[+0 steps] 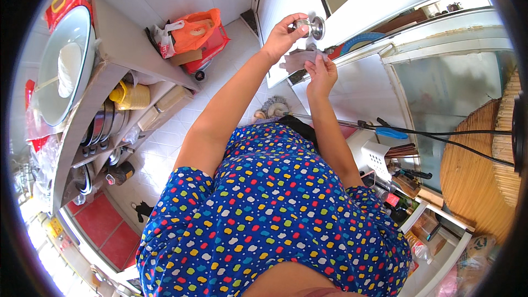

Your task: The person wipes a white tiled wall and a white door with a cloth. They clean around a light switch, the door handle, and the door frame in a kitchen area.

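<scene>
Ahead of me a white door [284, 0] carries a round metal doorknob [317, 28] near its edge. My left hand [288, 33] is closed round the knob, thumb and fingers on either side of it. Just below, my right hand [321, 70] pinches a greyish-brown cloth [300, 60] between thumb and fingers. The cloth hangs to the left of those fingers, under the knob, near other metal hardware on the door's edge. Whether it touches the door I cannot tell.
Shelves with pans and a yellow-capped oil jug [132, 95] stand left, an enamel basin [84, 70] on top. Orange bags [198, 29] lie beyond. A mop [277, 107] stands below my hands. At right are a chopstick holder [376, 159], bottles and round woven trays [470, 161].
</scene>
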`<state>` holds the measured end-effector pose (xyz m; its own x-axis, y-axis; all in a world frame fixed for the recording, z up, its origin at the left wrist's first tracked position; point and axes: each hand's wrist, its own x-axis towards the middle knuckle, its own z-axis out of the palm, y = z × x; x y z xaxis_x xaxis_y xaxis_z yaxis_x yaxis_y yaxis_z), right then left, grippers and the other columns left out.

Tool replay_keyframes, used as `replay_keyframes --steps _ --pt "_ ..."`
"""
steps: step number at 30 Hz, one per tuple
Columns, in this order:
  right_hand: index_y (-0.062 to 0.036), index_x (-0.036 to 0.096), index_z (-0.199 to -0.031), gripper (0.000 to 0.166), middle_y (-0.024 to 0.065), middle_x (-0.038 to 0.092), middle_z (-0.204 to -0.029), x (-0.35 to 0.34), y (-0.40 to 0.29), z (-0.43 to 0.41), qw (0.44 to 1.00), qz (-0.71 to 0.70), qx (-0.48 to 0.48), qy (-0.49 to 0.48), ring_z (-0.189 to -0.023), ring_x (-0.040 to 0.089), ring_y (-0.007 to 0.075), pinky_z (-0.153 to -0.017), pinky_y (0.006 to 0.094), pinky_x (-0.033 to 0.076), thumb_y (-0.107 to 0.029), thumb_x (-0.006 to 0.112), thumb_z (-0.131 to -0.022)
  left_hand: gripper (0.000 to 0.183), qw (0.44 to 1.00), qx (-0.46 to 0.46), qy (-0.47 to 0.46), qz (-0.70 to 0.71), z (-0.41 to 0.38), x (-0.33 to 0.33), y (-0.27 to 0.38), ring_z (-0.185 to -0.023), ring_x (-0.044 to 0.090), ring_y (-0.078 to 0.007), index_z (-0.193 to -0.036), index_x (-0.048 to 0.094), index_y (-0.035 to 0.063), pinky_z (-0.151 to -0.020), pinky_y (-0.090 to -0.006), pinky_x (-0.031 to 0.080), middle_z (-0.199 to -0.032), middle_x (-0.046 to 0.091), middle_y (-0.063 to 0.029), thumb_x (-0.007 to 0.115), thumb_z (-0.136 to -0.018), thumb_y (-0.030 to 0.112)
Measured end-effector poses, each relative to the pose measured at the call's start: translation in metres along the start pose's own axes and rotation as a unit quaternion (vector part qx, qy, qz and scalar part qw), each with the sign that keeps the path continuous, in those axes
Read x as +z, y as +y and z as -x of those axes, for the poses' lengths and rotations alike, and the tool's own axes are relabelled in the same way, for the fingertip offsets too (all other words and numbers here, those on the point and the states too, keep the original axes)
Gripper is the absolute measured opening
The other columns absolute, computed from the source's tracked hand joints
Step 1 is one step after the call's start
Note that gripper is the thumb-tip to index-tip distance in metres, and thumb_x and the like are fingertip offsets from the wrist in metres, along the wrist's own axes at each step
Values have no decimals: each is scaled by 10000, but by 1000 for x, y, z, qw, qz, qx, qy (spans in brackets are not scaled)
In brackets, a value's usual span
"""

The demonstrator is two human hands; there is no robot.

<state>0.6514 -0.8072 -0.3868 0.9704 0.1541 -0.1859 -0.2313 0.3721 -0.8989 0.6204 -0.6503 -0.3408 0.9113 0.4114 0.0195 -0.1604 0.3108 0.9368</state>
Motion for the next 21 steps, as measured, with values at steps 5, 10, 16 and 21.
replay_keyframes --steps 5,10,16,21 --pt "-47 541 -1074 201 73 637 -921 -1 14 -7 998 -22 41 37 -678 643 184 -708 366 580 -120 666 -934 430 999 -7 -6 -43 -4 -2 -2 -901 585 -78 -1315 590 190 -739 -256 458 -984 661 26 683 -931 359" --pt "-66 538 -1079 198 57 630 -911 -5 20 -13 995 -36 78 45 -660 620 182 -706 368 569 -123 663 -936 464 997 -14 -15 -70 -5 -4 4 -921 598 -81 -1326 584 203 -745 -267 456 -1004 665 33 686 -918 397" --pt "-69 535 -1092 207 47 616 -891 0 17 -24 997 -23 30 70 -636 589 158 -701 380 569 -111 658 -932 469 995 -36 -28 -85 -9 -2 6 -920 615 -86 -1345 570 224 -752 -289 462 -1022 671 32 679 -921 392" --pt "-59 542 -1083 199 58 607 -883 -13 17 -32 990 -26 110 89 -659 584 143 -687 372 574 -116 659 -932 482 995 -25 -39 -88 -13 -3 1 -914 615 -92 -1363 558 242 -757 -295 469 -1024 675 28 668 -925 410"
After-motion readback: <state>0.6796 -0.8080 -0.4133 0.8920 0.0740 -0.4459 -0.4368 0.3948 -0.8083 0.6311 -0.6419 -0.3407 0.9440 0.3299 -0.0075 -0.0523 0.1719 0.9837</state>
